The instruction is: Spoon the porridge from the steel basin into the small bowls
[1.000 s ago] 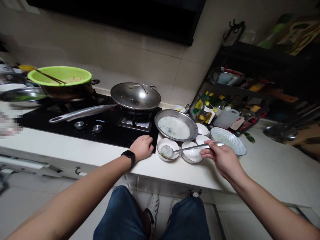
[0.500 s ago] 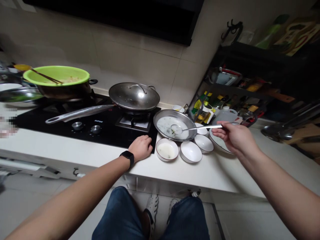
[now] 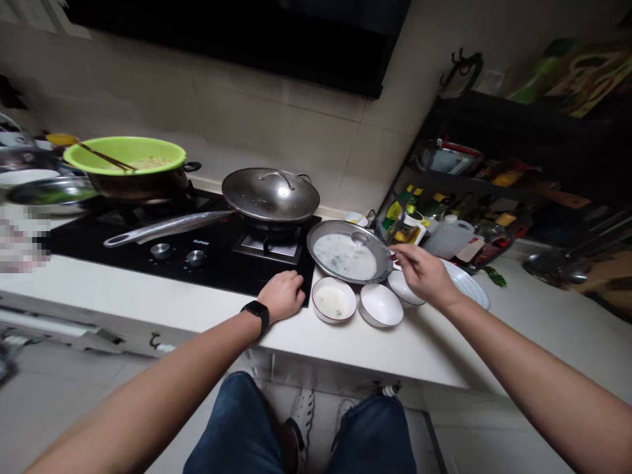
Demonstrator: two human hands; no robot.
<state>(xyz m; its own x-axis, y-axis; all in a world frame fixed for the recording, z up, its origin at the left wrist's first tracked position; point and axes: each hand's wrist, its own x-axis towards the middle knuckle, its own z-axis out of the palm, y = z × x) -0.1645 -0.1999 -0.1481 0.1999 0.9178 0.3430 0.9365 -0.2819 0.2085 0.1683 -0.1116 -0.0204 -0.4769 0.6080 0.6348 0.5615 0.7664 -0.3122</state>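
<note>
My right hand (image 3: 421, 271) grips the handle of a metal ladle (image 3: 359, 239). The ladle's bowl dips at the far side of a wide steel basin (image 3: 320, 262), which holds a thin white soup with dark green bits. At the corner of the black cooktop, my left hand (image 3: 282, 295) rests with its fingers curled in and nothing seen in them. Close by stands a white bowl (image 3: 334, 300) with a red rim and some of the white soup inside. Right of it are an empty white bowl (image 3: 381, 306) and another white bowl (image 3: 405, 288), partly behind my right hand.
On the cooktop (image 3: 222, 271) stand a lidded wok (image 3: 270, 197), its long handle pointing left, and a pot carrying a green basin (image 3: 126, 155) with chopsticks. A patterned plate (image 3: 467, 284) lies right of the bowls. Bottles and a jug (image 3: 449, 236) fill the rack at right.
My right hand has moved left and a little down, toward the basin. The ladle's bowl has shifted toward the basin's far side and sits lower. My left hand stays in place.
</note>
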